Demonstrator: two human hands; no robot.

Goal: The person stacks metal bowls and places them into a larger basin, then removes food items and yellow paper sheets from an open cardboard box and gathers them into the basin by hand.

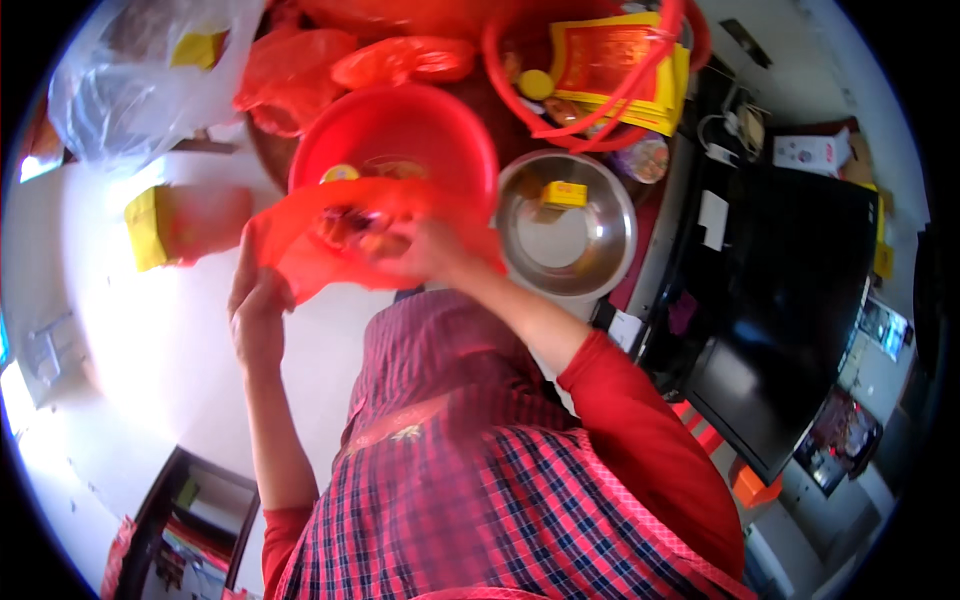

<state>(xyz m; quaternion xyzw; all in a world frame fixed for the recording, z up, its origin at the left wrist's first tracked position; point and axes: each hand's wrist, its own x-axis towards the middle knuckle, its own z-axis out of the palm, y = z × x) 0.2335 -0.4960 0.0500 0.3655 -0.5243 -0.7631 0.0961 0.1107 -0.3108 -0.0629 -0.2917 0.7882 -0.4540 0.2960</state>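
My left hand grips the left edge of a thin red plastic bag, holding it spread in front of a red plastic basin. My right hand is blurred and reaches into the bag, its fingers at small brown and dark items. Whether those fingers hold any of them, I cannot tell. Inside the basin, a round yellow item shows just above the bag's edge. To the right stands a stainless steel bowl with a small yellow box inside.
A red basket with yellow-and-red packets stands at the back right. Red plastic bags lie behind the basin. A clear plastic bag is at upper left. On the right is a black flat-screen television.
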